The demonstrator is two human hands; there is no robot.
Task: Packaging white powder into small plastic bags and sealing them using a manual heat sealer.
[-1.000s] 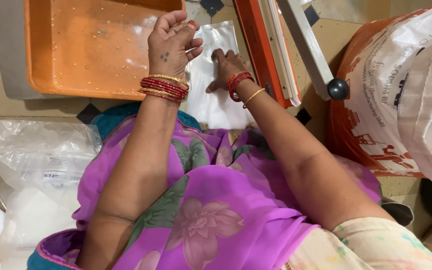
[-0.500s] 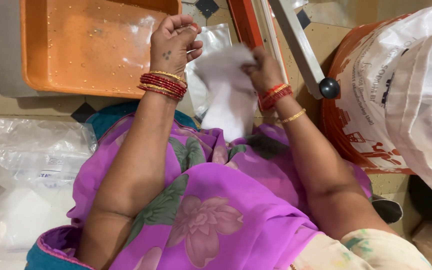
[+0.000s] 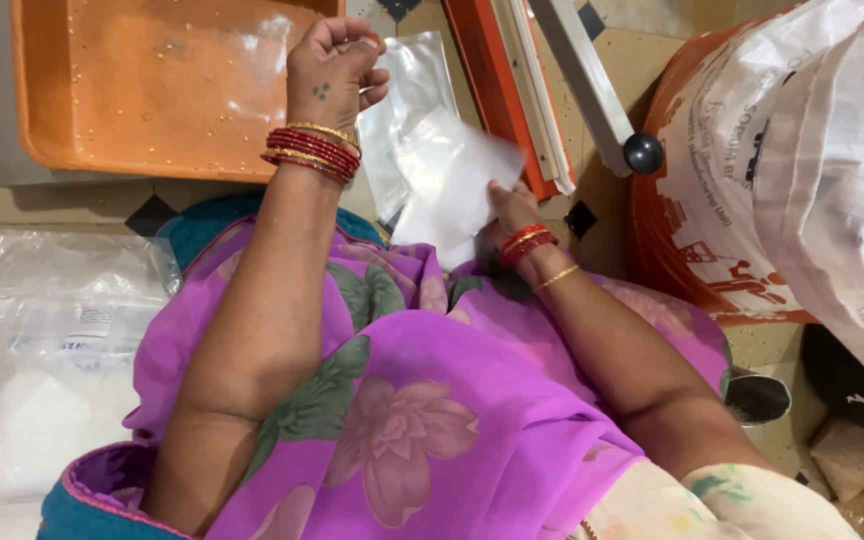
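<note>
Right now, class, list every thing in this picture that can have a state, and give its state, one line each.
Heat sealer: arm raised, open.
Orange tray: upright, scattered with small grains.
White pouch: held by the right hand, lifted.
Left hand: curled shut, above the tray's edge.
Large sack: lying beside the sealer.
Clear bags: crumpled on the floor.

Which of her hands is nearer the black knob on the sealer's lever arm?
Right. The right hand holds a small white pouch just left of and below the black knob. The left hand is raised farther away, over the orange tray edge.
</note>
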